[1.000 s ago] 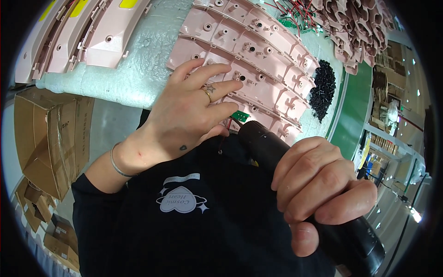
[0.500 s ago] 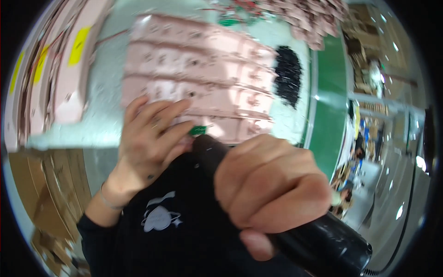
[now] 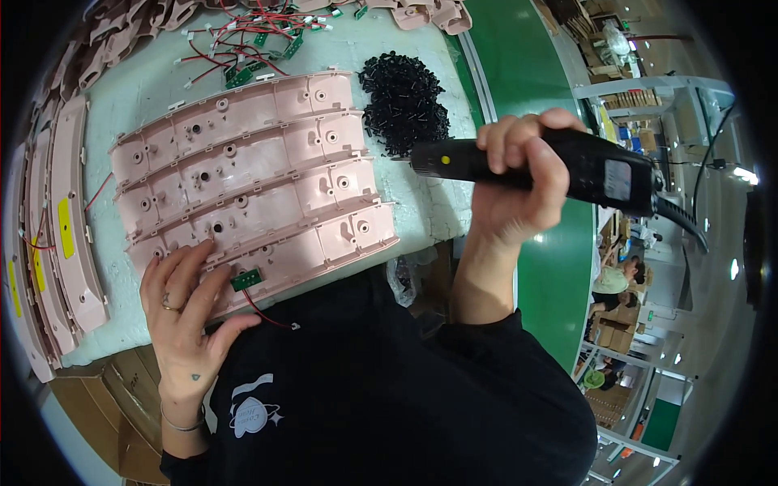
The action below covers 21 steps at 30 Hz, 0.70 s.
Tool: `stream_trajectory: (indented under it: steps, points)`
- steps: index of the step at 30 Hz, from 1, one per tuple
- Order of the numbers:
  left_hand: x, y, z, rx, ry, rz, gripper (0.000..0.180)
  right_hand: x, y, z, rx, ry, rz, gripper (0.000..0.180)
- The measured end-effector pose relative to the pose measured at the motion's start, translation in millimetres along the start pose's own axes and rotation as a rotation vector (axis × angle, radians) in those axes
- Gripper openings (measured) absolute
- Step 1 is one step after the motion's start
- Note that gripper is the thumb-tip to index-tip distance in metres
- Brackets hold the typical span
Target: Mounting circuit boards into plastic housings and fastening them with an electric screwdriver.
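Note:
My right hand [image 3: 523,174] is wrapped round a black corded electric screwdriver [image 3: 612,174], held sideways with its tip pointing left, at the near edge of a pile of small black screws [image 3: 405,105]. Whether a screw sits on the tip is too small to tell. My left hand [image 3: 182,304] lies with fingers spread on the left end of the nearest pink plastic panel [image 3: 324,247]. Beside its fingertips a small green circuit board [image 3: 247,279] rests on that panel, its red wire hanging over the near edge. Several matching panels [image 3: 267,146] lie side by side, ribs and screw posts upward.
More pink panels with yellow labels [image 3: 66,227] stand at the left. Green boards with red wires [image 3: 251,49] lie heaped at the back, near further pink parts [image 3: 121,32]. A green surface [image 3: 519,65] runs along the right. Cardboard boxes [image 3: 113,405] sit below the table at left.
My right hand has carried the screwdriver from the nearest panel, right and away, to the screw pile. My left hand stays on the panel, fingers more spread; the circuit board shows more fully.

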<state>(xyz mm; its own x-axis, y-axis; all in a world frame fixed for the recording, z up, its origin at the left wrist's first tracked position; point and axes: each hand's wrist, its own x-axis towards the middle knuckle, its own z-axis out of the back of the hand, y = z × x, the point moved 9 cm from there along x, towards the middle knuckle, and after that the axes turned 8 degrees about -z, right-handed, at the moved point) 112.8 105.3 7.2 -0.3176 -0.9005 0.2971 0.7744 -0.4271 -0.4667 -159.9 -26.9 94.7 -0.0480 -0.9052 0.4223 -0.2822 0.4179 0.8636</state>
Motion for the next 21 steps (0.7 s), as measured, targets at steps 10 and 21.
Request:
stream_trajectory:
  steps: [10,21]
  points:
    - [39.0,-16.0,12.3,-0.11,-0.145,-0.056,0.039,5.1,-0.5,3.8,0.073,0.054,-0.026,0.026]
    - [122.6,-62.5,-17.2,-0.37,-0.211,-0.337,0.024,-16.6,64.5,-11.4,0.455,0.298,0.04,0.032]
